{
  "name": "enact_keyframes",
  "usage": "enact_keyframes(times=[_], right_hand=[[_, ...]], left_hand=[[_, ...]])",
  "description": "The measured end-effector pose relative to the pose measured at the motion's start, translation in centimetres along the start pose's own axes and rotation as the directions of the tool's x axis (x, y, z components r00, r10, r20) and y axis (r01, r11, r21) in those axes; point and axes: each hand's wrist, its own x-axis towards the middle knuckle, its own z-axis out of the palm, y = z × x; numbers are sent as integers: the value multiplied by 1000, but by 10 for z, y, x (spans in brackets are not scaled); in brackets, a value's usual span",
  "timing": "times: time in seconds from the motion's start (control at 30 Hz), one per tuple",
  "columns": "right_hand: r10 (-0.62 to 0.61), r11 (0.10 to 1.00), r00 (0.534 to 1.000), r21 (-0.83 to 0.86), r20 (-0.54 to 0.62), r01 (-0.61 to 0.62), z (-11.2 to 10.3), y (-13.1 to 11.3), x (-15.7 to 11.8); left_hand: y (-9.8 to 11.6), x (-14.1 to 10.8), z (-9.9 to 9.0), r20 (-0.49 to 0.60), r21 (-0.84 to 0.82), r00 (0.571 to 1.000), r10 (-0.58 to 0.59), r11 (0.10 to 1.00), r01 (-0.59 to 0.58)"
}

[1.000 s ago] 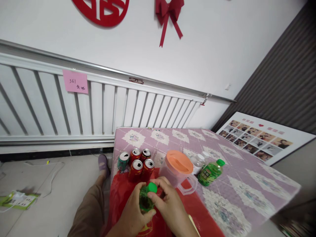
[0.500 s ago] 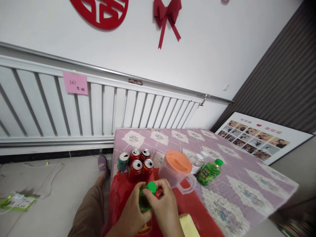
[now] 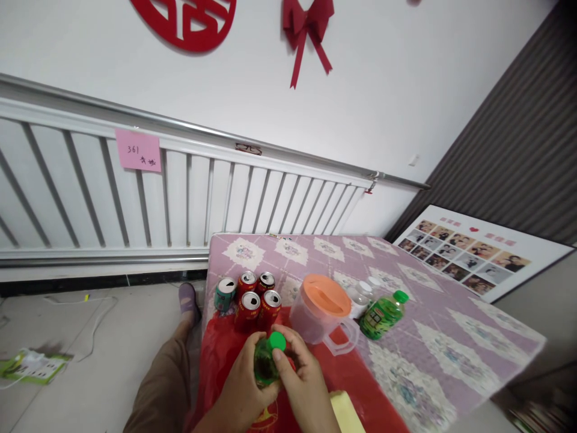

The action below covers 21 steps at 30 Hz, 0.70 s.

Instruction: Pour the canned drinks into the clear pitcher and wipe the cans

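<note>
A small green drink bottle (image 3: 265, 365) stands upright between my hands, above the red cloth. My left hand (image 3: 246, 379) is wrapped round its body from the left. At the top, my right hand (image 3: 300, 376) has its thumb and fingers closed about the green bottle cap (image 3: 277, 341). The lower part of the bottle is hidden behind my fingers. Just beyond my hands are red drink cans (image 3: 249, 310) and a green can (image 3: 224, 294), with their tops opened. A clear plastic pitcher (image 3: 306, 319) with an orange lid (image 3: 327, 296) stands to the right.
Another green-capped bottle (image 3: 382, 316) and clear jars (image 3: 361, 294) stand right of the pitcher on the patterned tablecloth (image 3: 419, 276). A pale yellow block (image 3: 346, 412) lies by my right forearm. Behind the table runs a white radiator (image 3: 243, 198). A power strip (image 3: 36, 367) rests on the floor.
The fingers of my right hand have shifted round the cap, the thumb moving to its right side. My left hand keeps its hold on the bottle.
</note>
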Motion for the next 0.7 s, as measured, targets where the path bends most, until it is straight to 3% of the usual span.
enact_keyframes(times=[0.13, 0.33, 0.7], right_hand=[[32, 996, 996, 89, -78, -25, 7, 1, 2], [63, 994, 988, 95, -139, -50, 12, -2, 5], [-14, 999, 999, 38, -30, 15, 2, 2, 4]], left_hand=[[-2, 0, 0, 8, 5, 1000, -16, 1000, 16], [0, 0, -1, 37, -13, 999, -16, 1000, 16], [1, 1, 0, 25, -21, 999, -36, 999, 37]])
